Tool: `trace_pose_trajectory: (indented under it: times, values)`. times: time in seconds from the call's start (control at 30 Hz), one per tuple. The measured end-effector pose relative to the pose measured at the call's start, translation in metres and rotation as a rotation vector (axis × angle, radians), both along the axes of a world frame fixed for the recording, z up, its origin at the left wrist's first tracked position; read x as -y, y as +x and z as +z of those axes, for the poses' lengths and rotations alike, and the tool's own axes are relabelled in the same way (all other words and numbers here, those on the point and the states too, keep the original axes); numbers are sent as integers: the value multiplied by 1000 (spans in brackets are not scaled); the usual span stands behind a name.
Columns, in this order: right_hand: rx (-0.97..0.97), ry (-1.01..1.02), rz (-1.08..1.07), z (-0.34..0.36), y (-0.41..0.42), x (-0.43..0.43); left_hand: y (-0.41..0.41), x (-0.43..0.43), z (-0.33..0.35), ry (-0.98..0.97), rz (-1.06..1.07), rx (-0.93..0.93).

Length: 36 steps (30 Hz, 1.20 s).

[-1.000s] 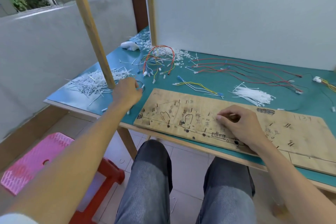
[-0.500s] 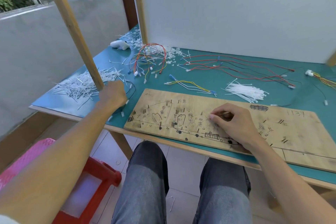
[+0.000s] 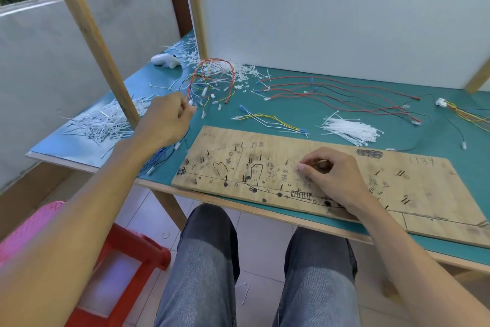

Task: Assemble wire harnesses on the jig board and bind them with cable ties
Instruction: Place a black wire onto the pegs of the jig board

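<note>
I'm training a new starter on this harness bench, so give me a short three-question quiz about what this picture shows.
1. True or false: the right hand rests on the wooden board.
2. The left hand is nearest to: A) the looped bundle of coloured wires; B) a pair of scissors; C) a roll of tape.
3. The bunch of white cable ties lies on the green table top on which side of the board, near or far from the person?
Key: 1 true; 2 A; 3 far.
</note>
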State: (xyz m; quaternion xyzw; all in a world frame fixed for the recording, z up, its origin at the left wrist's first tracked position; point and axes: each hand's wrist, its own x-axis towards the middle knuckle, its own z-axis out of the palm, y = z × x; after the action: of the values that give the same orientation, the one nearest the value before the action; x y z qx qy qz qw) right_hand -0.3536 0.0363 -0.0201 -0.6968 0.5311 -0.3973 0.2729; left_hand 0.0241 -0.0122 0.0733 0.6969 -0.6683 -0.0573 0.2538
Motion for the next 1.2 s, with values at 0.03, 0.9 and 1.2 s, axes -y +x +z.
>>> trace_pose_trajectory:
  times: [0.03,0.9,1.2]
  values:
    - [-1,0,0,1,0,0,-11,-10,7,-2,-40,-88]
    - [78,145,133,25,97,4,-111,-98,-71,122,-202,-399]
    - [-29,57,45,18,113,26,-109,-96,-83,36,-93,-334]
